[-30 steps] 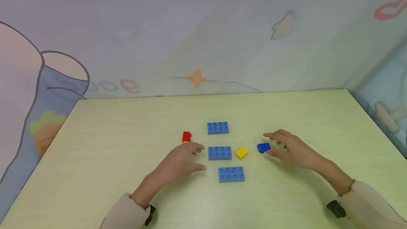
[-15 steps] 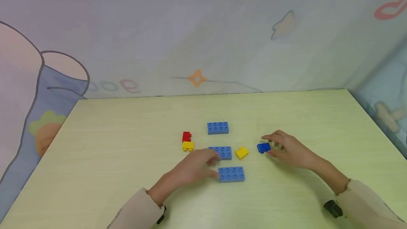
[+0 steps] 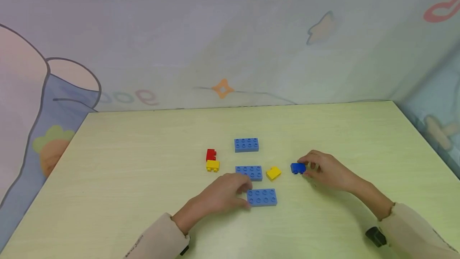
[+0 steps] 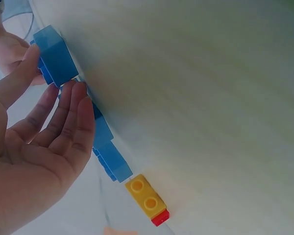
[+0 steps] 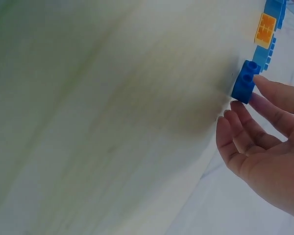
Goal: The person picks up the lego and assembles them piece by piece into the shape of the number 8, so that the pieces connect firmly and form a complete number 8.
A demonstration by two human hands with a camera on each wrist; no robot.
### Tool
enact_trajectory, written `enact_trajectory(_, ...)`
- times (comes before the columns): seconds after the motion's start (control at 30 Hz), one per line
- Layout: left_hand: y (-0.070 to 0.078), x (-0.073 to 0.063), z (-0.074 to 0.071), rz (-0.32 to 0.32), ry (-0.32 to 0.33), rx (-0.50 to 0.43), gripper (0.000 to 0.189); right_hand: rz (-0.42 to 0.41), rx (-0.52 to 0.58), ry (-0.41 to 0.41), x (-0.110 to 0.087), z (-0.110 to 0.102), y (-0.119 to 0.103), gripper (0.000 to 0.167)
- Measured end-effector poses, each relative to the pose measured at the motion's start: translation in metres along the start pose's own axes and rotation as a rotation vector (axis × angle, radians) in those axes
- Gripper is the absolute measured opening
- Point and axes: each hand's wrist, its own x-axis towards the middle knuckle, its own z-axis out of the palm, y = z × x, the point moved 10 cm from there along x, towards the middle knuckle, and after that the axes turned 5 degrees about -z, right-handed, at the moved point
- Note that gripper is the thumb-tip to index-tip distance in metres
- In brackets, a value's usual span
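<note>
My left hand (image 3: 228, 193) is at the left end of the nearest light blue brick (image 3: 262, 197). In the left wrist view its thumb and index fingertip pinch that brick (image 4: 60, 58), while the other fingers stay bent beside it. On the right, my right hand (image 3: 330, 171) pinches a small dark blue brick (image 3: 297, 168) between thumb and fingers. Two studs of the dark blue brick (image 5: 243, 87) show in the right wrist view. Between the hands lies a small yellow brick (image 3: 273, 173), close to the middle light blue brick (image 3: 253, 171), which the left hand partly covers.
A third light blue brick (image 3: 246, 145) lies farther back on the pale wooden table (image 3: 143, 143). Left of it, a red brick (image 3: 211, 154) and a second yellow brick (image 3: 213, 165) lie together. A printed cloth (image 3: 172, 43) hangs behind the table's far edge.
My left hand has moved right from beside the yellow and red bricks to the nearest light blue brick. My right fingers have closed on the dark blue brick, which has turned slightly.
</note>
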Motion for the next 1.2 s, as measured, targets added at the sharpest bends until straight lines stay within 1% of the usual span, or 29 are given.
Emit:
enact_trajectory(0.13,0.000,-0.001,0.000,-0.011,-0.004,0.001,0.034,0.063,0.005,-0.021,0.000,0.003,0.006,0.020)
enact_trajectory(0.23,0.000,-0.001,0.000,-0.019,-0.004,0.001,0.033,0.091,0.017,-0.027,0.000,0.005,0.008,0.018)
enact_trajectory(0.37,-0.001,0.000,0.001,-0.028,-0.006,0.001,0.033,0.098,0.042,-0.048,0.000,0.006,0.007,0.024)
enact_trajectory(0.47,-0.002,0.000,0.001,-0.033,-0.008,0.002,0.032,0.089,0.054,-0.068,0.000,0.006,0.004,0.034)
enact_trajectory(0.63,-0.003,0.000,0.001,-0.039,-0.010,-0.002,0.032,0.032,0.020,-0.053,0.001,0.001,-0.003,0.042)
enact_trajectory(0.73,-0.002,0.000,0.001,-0.037,-0.010,-0.001,0.032,0.013,0.017,-0.062,0.003,0.003,-0.005,0.040)
enact_trajectory(0.9,-0.001,0.000,0.001,-0.026,-0.004,0.010,0.031,0.039,0.039,-0.104,0.006,0.010,-0.004,0.033)
enact_trajectory(1.07,-0.001,0.001,0.001,-0.026,-0.003,0.017,0.031,0.030,0.023,-0.105,0.007,0.012,-0.003,0.031)
enact_trajectory(1.2,-0.002,0.001,0.002,-0.026,-0.004,0.014,0.031,0.028,0.012,-0.099,0.006,0.013,-0.002,0.032)
